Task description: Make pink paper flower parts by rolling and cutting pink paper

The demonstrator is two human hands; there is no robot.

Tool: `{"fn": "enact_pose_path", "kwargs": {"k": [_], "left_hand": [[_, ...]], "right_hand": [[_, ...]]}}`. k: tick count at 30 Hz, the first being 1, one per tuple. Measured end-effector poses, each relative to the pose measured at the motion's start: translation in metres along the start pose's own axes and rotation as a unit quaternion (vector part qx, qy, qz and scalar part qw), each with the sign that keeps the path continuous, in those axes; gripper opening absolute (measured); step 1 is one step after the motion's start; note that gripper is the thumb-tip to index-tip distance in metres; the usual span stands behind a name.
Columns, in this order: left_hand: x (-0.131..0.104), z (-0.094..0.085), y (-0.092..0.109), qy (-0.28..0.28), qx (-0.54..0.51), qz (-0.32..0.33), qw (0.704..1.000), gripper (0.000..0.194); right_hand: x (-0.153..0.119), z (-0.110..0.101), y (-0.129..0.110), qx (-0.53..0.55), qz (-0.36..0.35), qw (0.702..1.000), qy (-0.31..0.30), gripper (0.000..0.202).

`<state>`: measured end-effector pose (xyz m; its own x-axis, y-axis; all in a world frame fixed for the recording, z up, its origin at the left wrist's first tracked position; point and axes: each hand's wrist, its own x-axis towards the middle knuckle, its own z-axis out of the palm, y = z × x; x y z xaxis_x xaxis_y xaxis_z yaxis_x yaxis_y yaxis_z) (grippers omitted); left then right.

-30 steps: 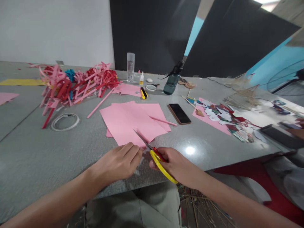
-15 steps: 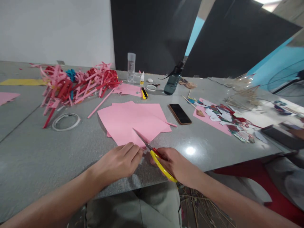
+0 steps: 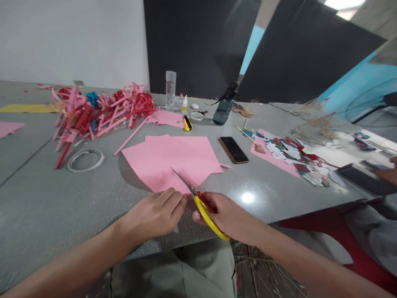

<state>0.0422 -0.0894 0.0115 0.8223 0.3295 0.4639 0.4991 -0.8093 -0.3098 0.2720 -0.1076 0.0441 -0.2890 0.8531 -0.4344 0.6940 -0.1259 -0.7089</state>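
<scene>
My left hand (image 3: pixel 163 209) is closed on the near edge of a pink paper sheet (image 3: pixel 164 159), fingers curled over it. The sheet is lifted a little and casts a shadow at its left; more pink paper lies underneath. In my right hand (image 3: pixel 220 211) are scissors (image 3: pixel 208 217) with one yellow and one red handle loop. Their pointed blade lies across the paper's near part, tip aimed up and left. Where the other blade sits I cannot make out. My hands are close together at the table's front edge.
Curled pink and red paper strips (image 3: pixel 102 107) pile at the left, beside a white tape roll (image 3: pixel 85 160). Further back stand a yellow cutter (image 3: pixel 187 123), glue bottle (image 3: pixel 185 104) and dark bottle (image 3: pixel 226 106). A phone (image 3: pixel 233 150) and paper scraps (image 3: pixel 288 153) lie right.
The upper pink sheet has shifted and turned slightly left, its left corner further out over the table. Both hands keep their grips, nearly in place. Another person's hand shows at the far right edge.
</scene>
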Motion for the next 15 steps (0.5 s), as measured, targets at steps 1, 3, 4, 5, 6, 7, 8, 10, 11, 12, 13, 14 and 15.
{"fn": "enact_pose_path", "kwargs": {"k": [1,3,4,5,6,7,8,10,11,12,13,14,15], "left_hand": [[0.0000,0.0000,0.0001,0.003,0.001,0.000,1.000,0.015],[0.0001,0.0003,0.0001,0.006,-0.001,0.002,1.000,0.015],[0.0001,0.0004,0.0001,0.007,-0.002,0.003,1.000,0.015],[0.0000,0.0006,0.0000,0.005,-0.004,0.004,1.000,0.015],[0.0000,0.0007,-0.0001,0.003,-0.006,0.004,1.000,0.014],[-0.0001,0.0008,-0.0002,0.001,-0.008,0.003,1.000,0.014],[-0.0002,0.0009,-0.0004,0.000,-0.009,0.002,1.000,0.013],[-0.0002,0.0009,-0.0005,-0.002,-0.010,-0.001,1.000,0.013],[-0.0002,0.0009,-0.0006,-0.002,-0.011,-0.003,1.000,0.012],[-0.0002,0.0009,-0.0005,-0.001,-0.013,-0.004,1.000,0.012],[-0.0001,0.0009,-0.0004,0.000,-0.016,-0.006,1.000,0.012],[-0.0001,0.0010,-0.0002,0.003,-0.020,-0.008,1.000,0.011],[-0.0001,0.0011,0.0000,0.004,-0.025,-0.010,1.000,0.011]], "right_hand": [[0.0005,0.0003,-0.0001,-0.003,0.002,1.000,0.002,0.028],[0.0017,0.0009,0.0001,-0.008,0.000,1.000,0.007,0.029],[0.0024,0.0010,0.0002,-0.009,-0.002,1.000,0.009,0.030],[0.0030,0.0010,0.0003,-0.007,-0.004,1.000,0.008,0.031],[0.0035,0.0008,0.0002,-0.002,-0.005,1.000,0.004,0.033],[0.0039,0.0005,-0.0001,0.005,-0.006,1.000,0.000,0.034],[0.0042,0.0001,-0.0004,0.013,-0.008,1.000,-0.003,0.036],[0.0046,-0.0006,-0.0012,0.023,-0.014,1.000,-0.001,0.039],[0.0048,-0.0009,-0.0013,0.025,-0.016,1.000,0.000,0.041],[0.0050,-0.0012,-0.0012,0.026,-0.017,1.000,0.001,0.042],[0.0052,-0.0015,-0.0007,0.028,-0.016,0.999,0.001,0.043],[0.0055,-0.0020,0.0002,0.030,-0.013,0.999,0.000,0.044],[0.0060,-0.0026,0.0014,0.030,-0.010,0.999,-0.004,0.044]]}}
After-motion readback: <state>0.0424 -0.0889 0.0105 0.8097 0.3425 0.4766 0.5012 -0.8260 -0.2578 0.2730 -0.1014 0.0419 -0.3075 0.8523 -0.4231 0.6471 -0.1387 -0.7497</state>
